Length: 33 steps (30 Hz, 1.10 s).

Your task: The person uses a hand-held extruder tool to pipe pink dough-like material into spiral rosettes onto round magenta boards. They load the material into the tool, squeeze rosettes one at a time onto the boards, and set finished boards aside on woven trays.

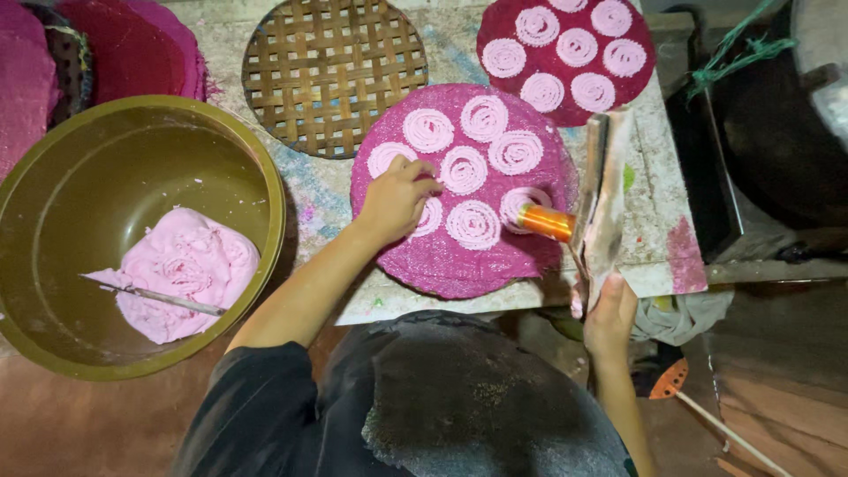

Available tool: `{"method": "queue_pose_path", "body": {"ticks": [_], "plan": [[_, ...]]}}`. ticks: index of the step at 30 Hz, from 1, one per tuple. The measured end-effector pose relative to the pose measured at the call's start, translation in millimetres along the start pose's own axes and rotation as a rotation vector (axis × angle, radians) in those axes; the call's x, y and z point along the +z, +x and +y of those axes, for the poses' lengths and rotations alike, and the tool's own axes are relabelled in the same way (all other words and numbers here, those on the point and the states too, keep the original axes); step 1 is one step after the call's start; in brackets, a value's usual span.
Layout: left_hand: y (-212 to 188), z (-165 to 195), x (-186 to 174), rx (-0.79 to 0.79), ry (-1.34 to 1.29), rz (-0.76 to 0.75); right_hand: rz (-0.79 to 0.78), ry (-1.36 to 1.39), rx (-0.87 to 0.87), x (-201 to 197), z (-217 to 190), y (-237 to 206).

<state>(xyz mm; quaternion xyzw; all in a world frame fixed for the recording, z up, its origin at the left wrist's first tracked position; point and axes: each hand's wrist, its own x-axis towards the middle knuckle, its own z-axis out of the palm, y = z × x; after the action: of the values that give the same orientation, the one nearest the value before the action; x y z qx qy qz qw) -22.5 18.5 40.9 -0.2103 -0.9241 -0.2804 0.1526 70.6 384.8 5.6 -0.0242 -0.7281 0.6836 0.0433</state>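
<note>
The round pink mesh mat [459, 256] sat in the middle of the worn table [658, 238], right in front of the person, and it had seven pale pink dough spirals [484, 117] coiled on it, with an eighth one being laid down at the right side. The left hand [395, 196] was resting on the mat's left part, fingers curled down onto the mat between two of the spirals, kinda pressing it in place. The right hand [609, 314] was down at the near table edge, wrapped around the lower handle of a metal dough press [603, 199], and the press's orange nozzle [546, 221] was pointed sideways onto that newest spiral [521, 201]. So both hands were busy: left bearing down on the mat, right closed tight on the press.

Just past it, top right, there was a second mat, darker red [565, 104], carrying its own batch of spirals, partly cut off by the frame. To the upper left of the main mat lay a woven bamboo tray [334, 72], bare, touching or nearly touching the mat's edge. Further left, off the table, was a big olive-green basin [53, 177] with a lump of pink dough [181, 269] in it and a knife or spatula [159, 299] lying across the lump. More pink and red mats [132, 44] were stacked in the top left corner.
</note>
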Motion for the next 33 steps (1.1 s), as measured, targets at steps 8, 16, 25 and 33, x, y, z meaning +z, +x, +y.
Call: {"method": "queue_pose_path", "body": {"ticks": [8,16,25,33], "plan": [[-29,-23,-37,-0.390,0.097,0.276,0.277,-0.550,-0.164,-54,22,-10],[-56,-16,-34,-0.626,0.140,0.233,0.422,-1.225,-0.147,-47,27,-2],[-49,-24,-31,-0.664,0.089,0.227,0.357,-1.205,-0.230,-23,-7,12],[-37,-30,-27,-0.623,-0.058,0.304,0.061,-0.860,-0.460,49,-52,108]]}}
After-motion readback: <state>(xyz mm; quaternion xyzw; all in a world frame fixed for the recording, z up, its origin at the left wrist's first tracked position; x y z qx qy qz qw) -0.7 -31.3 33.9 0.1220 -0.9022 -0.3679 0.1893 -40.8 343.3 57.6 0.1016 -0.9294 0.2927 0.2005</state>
